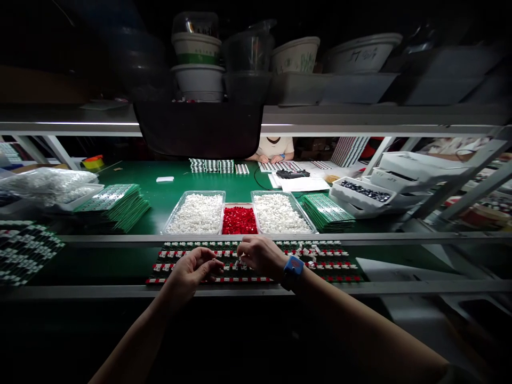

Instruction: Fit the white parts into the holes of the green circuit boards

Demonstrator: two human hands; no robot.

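Both my hands hover over a green circuit board [334, 271] set with rows of small white and red parts. My left hand [192, 272] has curled fingers that point right. My right hand [262, 257] bends down over the board, its fingers hiding the spot beneath them. A small white part [239, 262] shows between my hands, close to my right fingertips. Whether either hand holds a part is hidden. Beyond a metal rail, a clear tray of white parts [196, 214], a tray of red parts [239, 221] and a second white-filled tray [278, 214] stand side by side.
A metal rail [256, 238] runs in front of the trays. Stacked green boards [112, 207] lie on the left, with more [326, 212] on the right. A co-worker's hands [270, 158] work across the green bench. White bowls stand on the overhead shelf [360, 118].
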